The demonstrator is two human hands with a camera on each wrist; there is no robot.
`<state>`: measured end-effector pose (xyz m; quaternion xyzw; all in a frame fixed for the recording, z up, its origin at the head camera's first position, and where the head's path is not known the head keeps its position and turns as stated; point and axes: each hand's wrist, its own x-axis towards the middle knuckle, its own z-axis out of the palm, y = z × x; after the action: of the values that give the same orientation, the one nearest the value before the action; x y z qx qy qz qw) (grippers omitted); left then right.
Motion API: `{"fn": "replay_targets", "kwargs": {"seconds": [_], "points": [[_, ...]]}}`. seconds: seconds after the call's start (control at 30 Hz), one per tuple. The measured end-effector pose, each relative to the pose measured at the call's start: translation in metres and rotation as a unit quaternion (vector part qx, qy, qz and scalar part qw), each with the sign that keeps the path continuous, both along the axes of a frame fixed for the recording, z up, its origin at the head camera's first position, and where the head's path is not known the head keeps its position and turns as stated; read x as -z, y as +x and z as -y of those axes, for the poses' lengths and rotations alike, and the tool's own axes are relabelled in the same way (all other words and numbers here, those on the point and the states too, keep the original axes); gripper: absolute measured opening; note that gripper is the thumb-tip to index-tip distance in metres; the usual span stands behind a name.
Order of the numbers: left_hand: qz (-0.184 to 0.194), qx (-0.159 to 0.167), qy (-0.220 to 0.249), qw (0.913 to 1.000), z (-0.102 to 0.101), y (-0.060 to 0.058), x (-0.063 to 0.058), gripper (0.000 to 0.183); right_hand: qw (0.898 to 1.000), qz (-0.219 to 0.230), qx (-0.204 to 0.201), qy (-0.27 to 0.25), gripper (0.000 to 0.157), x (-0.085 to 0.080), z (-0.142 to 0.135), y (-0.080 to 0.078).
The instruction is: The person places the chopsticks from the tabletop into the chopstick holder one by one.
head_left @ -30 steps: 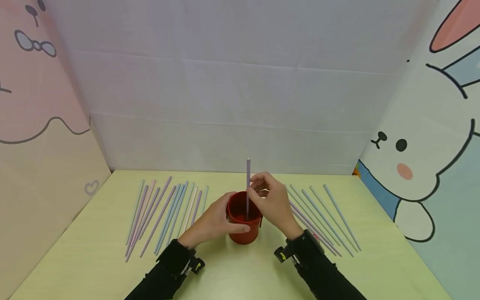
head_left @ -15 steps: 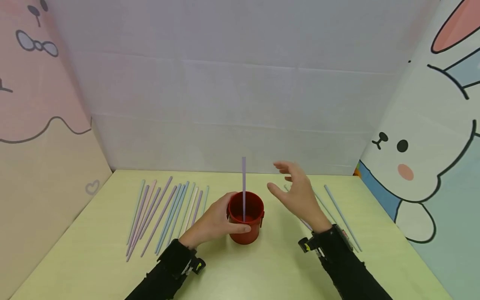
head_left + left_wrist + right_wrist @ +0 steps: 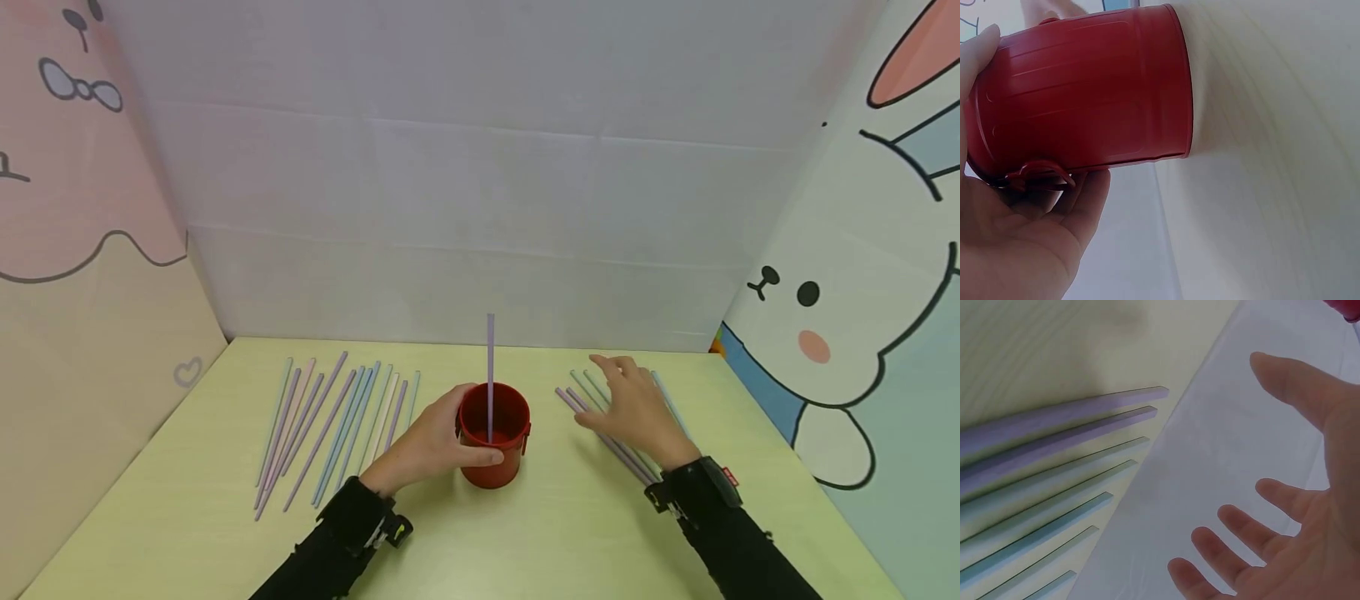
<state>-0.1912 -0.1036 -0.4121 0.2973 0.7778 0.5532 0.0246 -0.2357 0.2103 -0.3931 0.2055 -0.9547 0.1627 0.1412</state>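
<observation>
A small red bucket [image 3: 489,477] stands on the table, held by my left hand [image 3: 431,440] with the thumb across its front and the fingers round its far side. In the left wrist view, fingers rest under the red bucket [image 3: 1097,94] near its wire loop. One thin purple stick [image 3: 491,367] stands upright inside the bucket, rising well above the rim. My right hand [image 3: 636,415] is over the right-hand row of sticks, thumb and fingers spread with nothing between them. Purple sticks [image 3: 1063,417] and pale green sticks [image 3: 1054,470] lie side by side in the right wrist view.
Left of the bucket lies a row of several pastel sticks [image 3: 319,441] in purple, pink, blue, green and cream. A pale cloth wall [image 3: 480,208] closes off the table's far edge. Printed panels with cartoon animals [image 3: 840,333] flank both sides.
My right hand has let go of the purple stick in the bucket and moved right, then down over the right-hand sticks. The left hand keeps its hold on the bucket.
</observation>
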Motion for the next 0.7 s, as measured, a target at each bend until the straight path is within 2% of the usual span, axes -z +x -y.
{"fn": "replay_targets", "kwargs": {"seconds": [0.13, 0.27, 0.33, 0.43, 0.5, 0.57, 0.67, 0.7], "points": [[0.002, -0.009, -0.012, 0.9999, 0.001, -0.009, 0.014, 0.079, 1.000, 0.019, 0.008, 0.023, 0.087, 0.012, -0.004, 0.000], [0.002, -0.013, -0.017, 0.9998, 0.001, -0.013, 0.019, 0.080, 0.998, 0.041, 0.007, 0.038, 0.087, 0.021, -0.002, 0.001], [0.000, -0.014, -0.016, 0.9998, 0.001, -0.011, 0.015, 0.079, 0.998, 0.049, 0.006, 0.042, 0.086, 0.023, 0.000, 0.000], [0.002, -0.016, -0.015, 0.9997, 0.000, -0.001, 0.001, 0.077, 0.998, 0.055, 0.004, 0.044, 0.085, 0.026, 0.003, -0.001], [0.004, -0.018, -0.014, 0.9997, 0.000, -0.001, 0.002, 0.078, 0.997, 0.061, 0.005, 0.038, 0.083, 0.028, 0.005, -0.002], [0.005, -0.017, -0.016, 0.9997, 0.000, -0.004, 0.006, 0.078, 0.997, 0.070, 0.006, 0.032, 0.081, 0.030, 0.007, -0.002], [0.004, -0.018, -0.017, 0.9997, 0.001, -0.013, 0.020, 0.081, 0.996, 0.087, 0.009, 0.022, 0.077, 0.031, 0.011, -0.002], [0.004, -0.017, -0.017, 0.9997, 0.002, -0.013, 0.020, 0.081, 0.996, 0.090, 0.008, 0.022, 0.076, 0.031, 0.012, -0.002]]}}
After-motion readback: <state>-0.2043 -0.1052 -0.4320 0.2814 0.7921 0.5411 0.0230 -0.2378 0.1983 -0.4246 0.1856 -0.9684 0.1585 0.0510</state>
